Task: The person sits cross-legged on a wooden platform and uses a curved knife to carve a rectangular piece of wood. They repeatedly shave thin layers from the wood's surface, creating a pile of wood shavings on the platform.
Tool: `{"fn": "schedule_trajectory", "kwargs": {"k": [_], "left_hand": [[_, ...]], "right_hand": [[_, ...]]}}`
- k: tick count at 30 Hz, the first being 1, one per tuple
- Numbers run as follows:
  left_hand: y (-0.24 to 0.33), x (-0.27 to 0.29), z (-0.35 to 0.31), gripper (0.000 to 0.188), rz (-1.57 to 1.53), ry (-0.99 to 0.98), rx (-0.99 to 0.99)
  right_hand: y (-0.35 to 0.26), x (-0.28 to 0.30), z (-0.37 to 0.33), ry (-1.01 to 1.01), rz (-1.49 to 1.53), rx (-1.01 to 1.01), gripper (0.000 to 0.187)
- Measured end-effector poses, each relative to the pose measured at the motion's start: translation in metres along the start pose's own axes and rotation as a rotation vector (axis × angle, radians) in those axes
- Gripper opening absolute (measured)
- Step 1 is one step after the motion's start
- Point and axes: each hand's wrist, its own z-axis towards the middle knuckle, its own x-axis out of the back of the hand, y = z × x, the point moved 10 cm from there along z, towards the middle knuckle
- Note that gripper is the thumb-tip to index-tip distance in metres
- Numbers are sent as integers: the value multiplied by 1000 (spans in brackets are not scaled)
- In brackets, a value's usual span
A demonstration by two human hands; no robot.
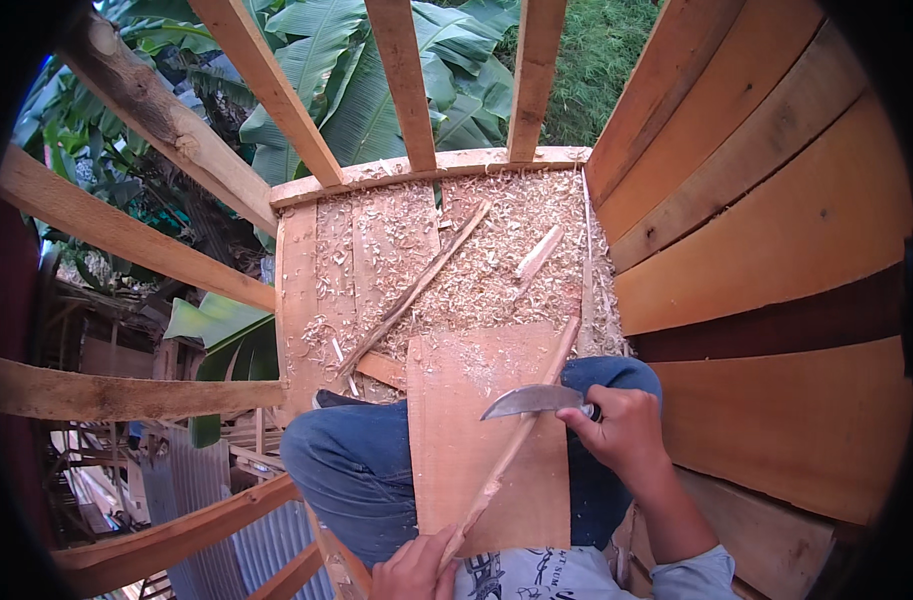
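My right hand (626, 432) grips the handle of a curved steel knife (532, 400), its blade laid across a long thin wooden stick (516, 445). My left hand (413, 570) holds the near end of that stick at the bottom of the view. The stick runs diagonally up to the right over a flat wooden board (476, 440) resting on my lap, across my blue-jeaned knees (351, 465). Wood shavings lie scattered on the board.
A plank floor (306, 290) ahead is covered in shavings, with a long stick (416, 288) and a short piece (536, 255) lying on it. A plank wall (776, 230) stands at right. Open wooden slats (406, 80) at front and left show banana leaves and a drop below.
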Motion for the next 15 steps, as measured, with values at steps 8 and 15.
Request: {"fn": "schedule_trajectory", "kwargs": {"k": [8, 15], "left_hand": [[2, 5, 1, 41, -28, -16, 31], [-4, 7, -3, 40, -51, 33, 20]], "right_hand": [[44, 9, 24, 91, -120, -121, 64], [74, 38, 18, 127, 126, -425, 52]]}}
